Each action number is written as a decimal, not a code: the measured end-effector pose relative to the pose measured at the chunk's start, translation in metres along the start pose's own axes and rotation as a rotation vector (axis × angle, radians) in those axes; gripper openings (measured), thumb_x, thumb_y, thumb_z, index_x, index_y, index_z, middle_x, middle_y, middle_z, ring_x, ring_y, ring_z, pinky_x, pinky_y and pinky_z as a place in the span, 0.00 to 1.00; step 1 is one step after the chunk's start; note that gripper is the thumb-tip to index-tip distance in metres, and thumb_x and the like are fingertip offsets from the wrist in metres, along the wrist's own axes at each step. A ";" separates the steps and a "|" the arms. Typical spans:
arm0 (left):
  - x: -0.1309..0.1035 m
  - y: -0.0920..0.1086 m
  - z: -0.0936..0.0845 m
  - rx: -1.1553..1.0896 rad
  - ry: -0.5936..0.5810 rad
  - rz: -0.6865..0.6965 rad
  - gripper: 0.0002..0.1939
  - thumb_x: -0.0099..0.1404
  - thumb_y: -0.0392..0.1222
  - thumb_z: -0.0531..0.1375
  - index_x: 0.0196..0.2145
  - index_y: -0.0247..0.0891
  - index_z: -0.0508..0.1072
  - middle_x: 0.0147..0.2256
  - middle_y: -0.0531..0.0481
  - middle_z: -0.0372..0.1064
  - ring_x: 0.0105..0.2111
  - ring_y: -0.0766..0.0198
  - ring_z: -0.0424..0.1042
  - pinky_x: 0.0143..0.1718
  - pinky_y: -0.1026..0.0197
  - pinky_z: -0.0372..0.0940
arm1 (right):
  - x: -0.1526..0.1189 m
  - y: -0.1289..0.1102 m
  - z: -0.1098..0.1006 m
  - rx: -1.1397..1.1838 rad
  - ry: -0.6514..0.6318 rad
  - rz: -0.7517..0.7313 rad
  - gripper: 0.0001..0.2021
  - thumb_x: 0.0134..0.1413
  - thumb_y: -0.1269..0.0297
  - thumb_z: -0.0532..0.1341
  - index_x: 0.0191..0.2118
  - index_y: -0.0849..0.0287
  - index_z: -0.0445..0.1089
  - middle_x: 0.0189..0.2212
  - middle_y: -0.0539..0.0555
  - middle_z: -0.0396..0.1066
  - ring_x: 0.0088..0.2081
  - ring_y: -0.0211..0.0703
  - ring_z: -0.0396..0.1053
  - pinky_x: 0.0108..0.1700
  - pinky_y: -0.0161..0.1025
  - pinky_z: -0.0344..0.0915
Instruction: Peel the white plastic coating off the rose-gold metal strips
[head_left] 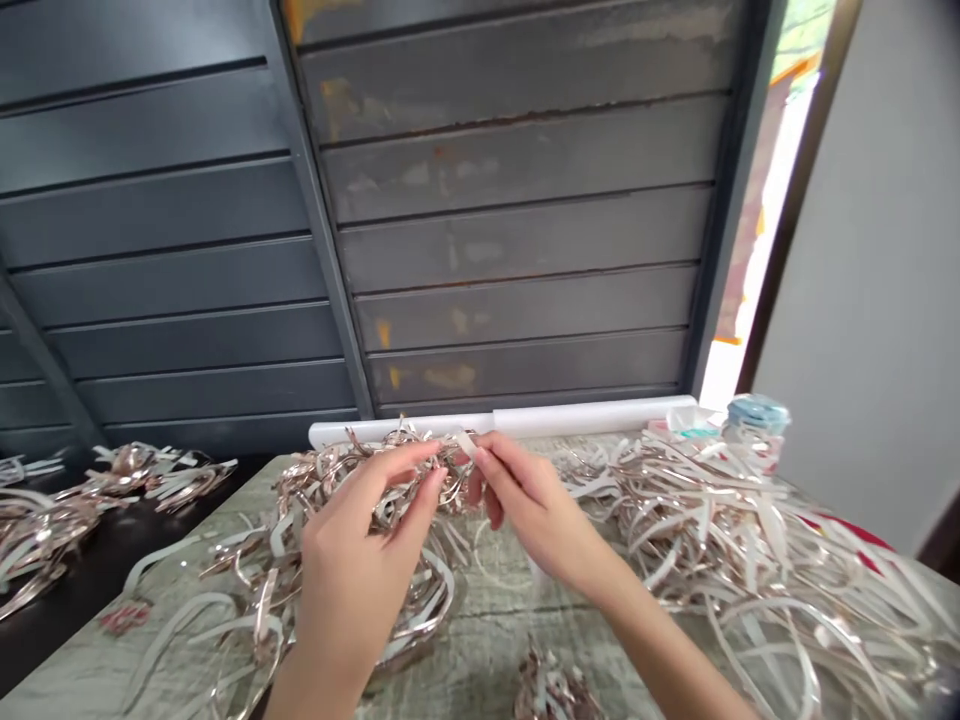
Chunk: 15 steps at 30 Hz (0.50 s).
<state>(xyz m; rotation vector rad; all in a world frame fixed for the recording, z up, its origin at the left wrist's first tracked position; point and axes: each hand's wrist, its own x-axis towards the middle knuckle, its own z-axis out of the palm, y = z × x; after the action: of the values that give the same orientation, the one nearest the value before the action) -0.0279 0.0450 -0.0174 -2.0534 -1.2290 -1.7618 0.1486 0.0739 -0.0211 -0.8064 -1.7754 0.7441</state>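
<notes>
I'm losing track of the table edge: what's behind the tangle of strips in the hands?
Behind the tangle lies a white tube along the table's far edge, then a grey slatted wall. The tangle and hands cover part of the tube.

The strips (390, 480) are thin and ribbon-like, glossy rose-gold on one face, matt white on the other. The bench (487, 640) looks like smooth, pale green veined stone. The shutter (517, 230) behind is grey painted metal, scuffed and rust-spotted. The tube (600, 415) looks smooth white plastic.
</notes>
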 end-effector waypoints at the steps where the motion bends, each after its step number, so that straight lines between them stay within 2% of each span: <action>1: -0.002 0.002 -0.002 -0.014 0.024 0.019 0.09 0.68 0.40 0.65 0.46 0.45 0.77 0.43 0.54 0.81 0.39 0.62 0.80 0.45 0.58 0.74 | -0.006 -0.011 -0.003 -0.016 -0.046 0.023 0.16 0.72 0.53 0.50 0.36 0.52 0.68 0.29 0.48 0.71 0.23 0.38 0.63 0.30 0.37 0.62; 2: -0.004 0.006 -0.004 -0.025 0.048 0.047 0.10 0.67 0.39 0.65 0.47 0.45 0.77 0.42 0.54 0.81 0.38 0.62 0.80 0.44 0.59 0.75 | -0.012 -0.022 -0.006 -0.028 -0.098 0.045 0.16 0.72 0.54 0.51 0.35 0.52 0.69 0.29 0.48 0.72 0.23 0.37 0.62 0.30 0.36 0.63; 4: -0.008 0.014 -0.006 -0.023 0.085 0.110 0.11 0.66 0.37 0.66 0.46 0.44 0.77 0.41 0.55 0.81 0.37 0.63 0.81 0.43 0.61 0.75 | -0.023 -0.039 -0.009 0.021 -0.205 0.091 0.14 0.73 0.56 0.50 0.45 0.51 0.71 0.32 0.48 0.74 0.22 0.36 0.61 0.28 0.35 0.62; 7: -0.010 0.024 -0.007 0.028 0.147 0.190 0.11 0.65 0.35 0.67 0.45 0.42 0.78 0.40 0.54 0.82 0.36 0.66 0.81 0.42 0.64 0.75 | -0.034 -0.055 -0.012 0.014 -0.200 0.117 0.14 0.74 0.57 0.50 0.54 0.50 0.69 0.29 0.46 0.70 0.24 0.34 0.62 0.28 0.33 0.61; 11: -0.013 0.028 -0.004 0.061 0.164 0.318 0.11 0.65 0.31 0.67 0.45 0.38 0.78 0.39 0.53 0.82 0.35 0.69 0.81 0.42 0.69 0.74 | -0.040 -0.058 -0.015 -0.113 -0.139 0.117 0.12 0.73 0.58 0.52 0.51 0.50 0.72 0.24 0.44 0.66 0.25 0.34 0.62 0.28 0.33 0.58; 15: -0.032 0.024 0.004 0.027 -0.003 0.363 0.13 0.66 0.28 0.65 0.48 0.35 0.75 0.38 0.51 0.82 0.34 0.69 0.81 0.42 0.68 0.73 | -0.055 -0.040 -0.016 -0.282 -0.146 0.111 0.11 0.70 0.64 0.53 0.40 0.56 0.73 0.21 0.45 0.66 0.22 0.34 0.62 0.27 0.34 0.56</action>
<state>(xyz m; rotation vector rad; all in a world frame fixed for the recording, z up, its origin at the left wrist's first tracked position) -0.0075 0.0173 -0.0377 -2.1016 -0.8090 -1.5640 0.1718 0.0083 -0.0140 -1.0678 -2.0083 0.6460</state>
